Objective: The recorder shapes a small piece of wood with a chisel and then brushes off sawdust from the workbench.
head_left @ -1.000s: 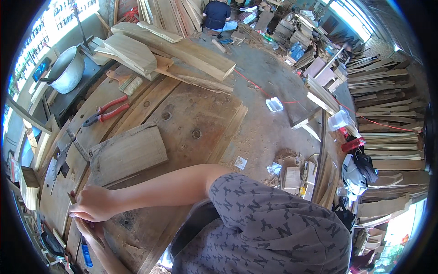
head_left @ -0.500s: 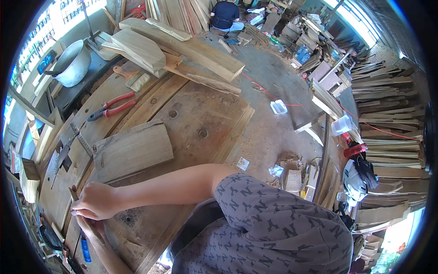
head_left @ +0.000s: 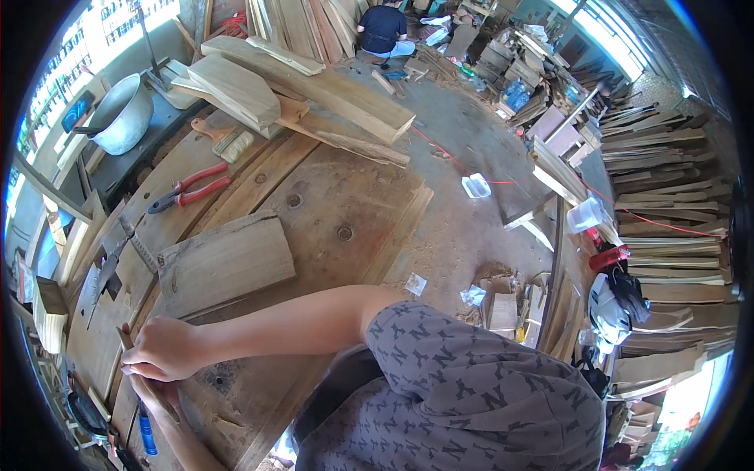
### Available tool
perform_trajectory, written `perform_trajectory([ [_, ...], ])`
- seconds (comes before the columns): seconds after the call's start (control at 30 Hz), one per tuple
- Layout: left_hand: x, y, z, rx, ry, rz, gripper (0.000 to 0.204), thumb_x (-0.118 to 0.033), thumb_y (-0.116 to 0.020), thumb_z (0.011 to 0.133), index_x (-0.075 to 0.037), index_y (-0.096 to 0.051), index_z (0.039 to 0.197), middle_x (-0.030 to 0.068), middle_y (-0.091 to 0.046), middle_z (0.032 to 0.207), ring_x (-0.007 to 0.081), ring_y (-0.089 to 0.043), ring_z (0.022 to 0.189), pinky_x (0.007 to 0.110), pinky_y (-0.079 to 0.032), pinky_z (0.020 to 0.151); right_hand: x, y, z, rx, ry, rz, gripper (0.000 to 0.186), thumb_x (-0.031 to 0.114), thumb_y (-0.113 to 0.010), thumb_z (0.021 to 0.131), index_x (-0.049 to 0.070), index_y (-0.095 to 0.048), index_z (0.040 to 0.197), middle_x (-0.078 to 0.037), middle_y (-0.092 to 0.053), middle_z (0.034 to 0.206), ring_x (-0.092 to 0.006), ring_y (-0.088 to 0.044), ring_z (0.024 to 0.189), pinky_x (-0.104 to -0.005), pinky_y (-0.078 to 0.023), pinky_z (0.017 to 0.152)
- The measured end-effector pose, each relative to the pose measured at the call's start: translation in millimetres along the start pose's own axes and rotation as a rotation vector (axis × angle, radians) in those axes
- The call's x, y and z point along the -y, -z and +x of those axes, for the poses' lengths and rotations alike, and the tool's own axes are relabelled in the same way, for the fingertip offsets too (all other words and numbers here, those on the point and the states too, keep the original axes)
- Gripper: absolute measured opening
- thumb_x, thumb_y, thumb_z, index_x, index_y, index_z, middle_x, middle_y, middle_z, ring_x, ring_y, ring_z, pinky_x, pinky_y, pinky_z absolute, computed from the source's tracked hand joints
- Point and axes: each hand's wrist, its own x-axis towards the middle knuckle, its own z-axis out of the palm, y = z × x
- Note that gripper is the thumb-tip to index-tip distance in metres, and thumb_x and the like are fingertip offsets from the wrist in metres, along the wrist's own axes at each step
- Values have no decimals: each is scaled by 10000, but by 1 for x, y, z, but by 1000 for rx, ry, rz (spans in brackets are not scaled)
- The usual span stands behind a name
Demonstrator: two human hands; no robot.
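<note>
Gripping a thin wooden piece (head_left: 126,339) over the left side of a workbench (head_left: 365,196), a person in a gray patterned shirt (head_left: 463,377) reaches across with the right hand (head_left: 163,347), its fingers curled together and clamped on the wood. The left hand (head_left: 168,390) sits just below, against the same piece; most of its fingers are hidden, so whether they are closed cannot be told. Just beyond the hands, a flat board (head_left: 226,265) lies on the benchtop, with red-handled pliers (head_left: 188,190) and a wide brush (head_left: 224,140) farther off, near stacked lumber (head_left: 338,93). A blue-handled tool (head_left: 147,433) rests near the left forearm. In the background, a person in a dark top (head_left: 382,30) sits low to the floor.
</note>
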Motion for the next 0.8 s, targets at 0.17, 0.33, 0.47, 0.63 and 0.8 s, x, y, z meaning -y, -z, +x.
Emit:
perform_trajectory([
  [0.17, -3, 17, 2, -63, 21, 12, 593, -398, -378, 1097, -147, -253, 1619, 79, -457, 1503, 218, -507, 1337, 407, -442, 1104, 2, -1, 2, -10, -4, 19, 236, 270, -618, 943, 91, -704, 814, -157, -649, 646, -364, -657, 627, -486, -502, 604],
  [0.33, -1, 19, 3, -26, 22, -13, 603, -403, -398, 1090, -155, -254, 1621, 84, -443, 1518, 226, -502, 1345, 411, -437, 1110, 1, 1, 2, -2, -14, 21, 221, 261, -628, 933, 89, -721, 830, -159, -661, 665, -365, -663, 636, -478, -506, 604],
  [0.47, -3, 12, 1, -15, 28, 12, 607, -394, -406, 1090, -149, -248, 1623, 94, -441, 1521, 230, -504, 1343, 417, -435, 1111, -3, -1, 2, -9, -20, 40, 224, 260, -628, 930, 83, -729, 838, -160, -675, 689, -367, -667, 647, -472, -510, 608],
  [0.63, -6, 17, 0, -55, 25, 52, 611, -394, -410, 1090, -145, -245, 1623, 94, -453, 1510, 226, -500, 1346, 413, -425, 1120, 2, 0, 4, -8, -7, 46, 220, 252, -621, 930, 86, -727, 833, -161, -678, 698, -368, -669, 651, -476, -511, 612],
  [0.8, 5, 38, 10, 95, 19, -6, 619, -400, -414, 1091, -136, -239, 1624, 87, -468, 1489, 221, -507, 1337, 401, -424, 1121, -1, 3, -1, -9, -26, 34, 218, 248, -615, 928, 87, -723, 828, -166, -677, 701, -370, -669, 655, -480, -513, 618],
])
